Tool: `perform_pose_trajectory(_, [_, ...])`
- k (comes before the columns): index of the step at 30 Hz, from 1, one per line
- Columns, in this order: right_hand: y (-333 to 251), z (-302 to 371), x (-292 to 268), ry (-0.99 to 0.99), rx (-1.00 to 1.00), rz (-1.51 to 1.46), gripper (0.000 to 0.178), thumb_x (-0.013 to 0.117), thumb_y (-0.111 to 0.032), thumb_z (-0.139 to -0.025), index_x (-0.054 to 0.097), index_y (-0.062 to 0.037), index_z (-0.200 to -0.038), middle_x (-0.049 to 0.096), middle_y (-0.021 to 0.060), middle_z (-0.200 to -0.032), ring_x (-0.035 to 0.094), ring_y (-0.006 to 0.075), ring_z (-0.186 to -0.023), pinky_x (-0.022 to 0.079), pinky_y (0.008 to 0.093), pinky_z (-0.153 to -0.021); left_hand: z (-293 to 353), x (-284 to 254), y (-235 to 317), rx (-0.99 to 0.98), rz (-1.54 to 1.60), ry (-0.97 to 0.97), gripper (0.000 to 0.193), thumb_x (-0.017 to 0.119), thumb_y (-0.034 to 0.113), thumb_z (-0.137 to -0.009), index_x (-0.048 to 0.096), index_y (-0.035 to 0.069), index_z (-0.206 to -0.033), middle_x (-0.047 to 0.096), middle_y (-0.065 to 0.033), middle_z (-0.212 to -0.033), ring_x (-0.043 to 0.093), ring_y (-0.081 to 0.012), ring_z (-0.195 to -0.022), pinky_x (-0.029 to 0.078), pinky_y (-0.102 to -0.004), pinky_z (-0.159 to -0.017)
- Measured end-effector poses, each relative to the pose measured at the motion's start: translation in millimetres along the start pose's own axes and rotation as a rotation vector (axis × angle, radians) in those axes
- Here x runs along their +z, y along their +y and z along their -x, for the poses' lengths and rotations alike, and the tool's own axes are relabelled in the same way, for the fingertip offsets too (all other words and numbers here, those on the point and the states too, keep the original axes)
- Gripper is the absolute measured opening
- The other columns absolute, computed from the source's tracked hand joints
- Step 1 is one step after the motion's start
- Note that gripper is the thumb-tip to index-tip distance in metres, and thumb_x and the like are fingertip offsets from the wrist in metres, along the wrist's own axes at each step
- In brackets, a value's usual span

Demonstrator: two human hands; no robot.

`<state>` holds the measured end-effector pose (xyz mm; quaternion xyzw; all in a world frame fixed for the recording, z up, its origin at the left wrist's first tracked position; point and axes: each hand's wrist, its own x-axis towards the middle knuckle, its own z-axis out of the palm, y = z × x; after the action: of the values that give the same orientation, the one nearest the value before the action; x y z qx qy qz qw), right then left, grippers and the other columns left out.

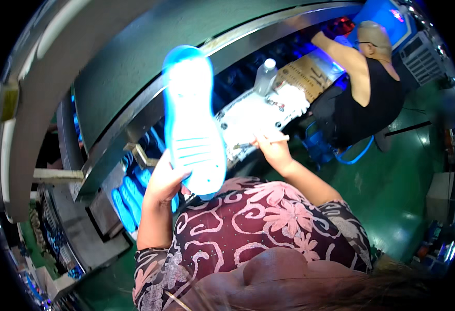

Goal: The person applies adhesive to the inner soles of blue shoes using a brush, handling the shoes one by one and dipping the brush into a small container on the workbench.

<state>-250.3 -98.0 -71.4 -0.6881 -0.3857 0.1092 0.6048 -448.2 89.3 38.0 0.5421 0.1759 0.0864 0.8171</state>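
Note:
My left hand (pixel 163 179) grips a blue-edged shoe sole (pixel 196 124) near its lower end, thumb over the face turned toward me. Strong light washes out most of the sole's surface, though ridges and small holes show in its lower half. To the right, the fingers of my right hand (pixel 274 150) close around a slim tool with a pale handle (pixel 280 138). Its thin dark tip points left, apart from the sole; the exact kind is too small to make out. Beneath that hand is a bright white work surface (pixel 238 122).
A clear bottle with a white cap (pixel 265 76) stands at the white surface's far side, beside white crumpled material (pixel 292 96) and cardboard (pixel 305 76). Several blue soles (pixel 129 202) lie at lower left. A metal-edged conveyor (pixel 134 111) runs behind. A co-worker (pixel 373 93) sits at right.

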Motion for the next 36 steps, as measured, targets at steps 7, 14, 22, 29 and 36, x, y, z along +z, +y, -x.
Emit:
perform_pose_trajectory(7, [17.9,18.7,0.2,0.125,0.204,-0.183,0.03,0.052,-0.019,-0.091,0.062,0.0014,-0.072,0.057,0.0038,-0.063,0.05,0.0091,-0.059,0.041,0.0233,-0.056,-222.4,47.0,47.5,-0.01,0.307,-0.035,0.037,0.063,0.017,-0.082,0.048,-0.006,-0.107,0.061,-0.0161,-0.089,0.062,-0.0165,-0.07,0.051,-0.0217,-0.051])
perform_pose_trajectory(14, [38.7,22.5,2.4,0.144,0.256,-0.222,0.03,0.051,-0.022,-0.091,0.062,0.0012,-0.074,0.059,0.0037,-0.066,0.051,0.0088,-0.06,0.042,0.022,-0.057,-253.1,74.2,37.5,0.116,0.505,-0.152,0.044,0.056,0.016,-0.087,0.038,-0.009,-0.119,0.051,-0.0288,-0.112,0.052,-0.0336,-0.108,0.045,-0.041,-0.094])
perform_pose_trajectory(22, [46.0,23.0,17.1,0.081,0.323,-0.307,0.029,0.05,-0.02,-0.091,0.062,0.0012,-0.075,0.06,0.0044,-0.067,0.053,0.0094,-0.061,0.043,0.0227,-0.058,-42.7,-95.7,-98.4,-0.032,-0.123,0.184,0.036,0.051,0.021,-0.089,0.046,0.002,-0.118,0.061,-0.0142,-0.092,0.063,-0.0211,-0.078,0.05,-0.0294,-0.07])
perform_pose_trajectory(29, [18.2,13.6,40.1,-0.083,0.338,-0.385,0.029,0.051,-0.021,-0.09,0.063,0.0007,-0.075,0.06,0.0043,-0.068,0.053,0.0094,-0.061,0.042,0.0226,-0.057,136.9,-192.3,-205.7,0.024,-1.106,0.908,0.039,0.058,0.007,-0.072,0.053,-0.004,-0.109,0.057,-0.0191,-0.094,0.057,-0.0294,-0.087,0.045,-0.0362,-0.078])
perform_pose_trajectory(36, [10.1,6.2,55.8,-0.233,0.269,-0.407,0.03,0.05,-0.023,-0.09,0.064,-0.0004,-0.075,0.061,0.0044,-0.07,0.053,0.0105,-0.061,0.043,0.0238,-0.058,151.5,-228.6,-260.3,-0.414,-1.388,1.019,0.052,0.058,0.016,-0.071,0.045,-0.005,-0.117,0.052,-0.0268,-0.11,0.051,-0.0419,-0.1,0.042,-0.0442,-0.087])
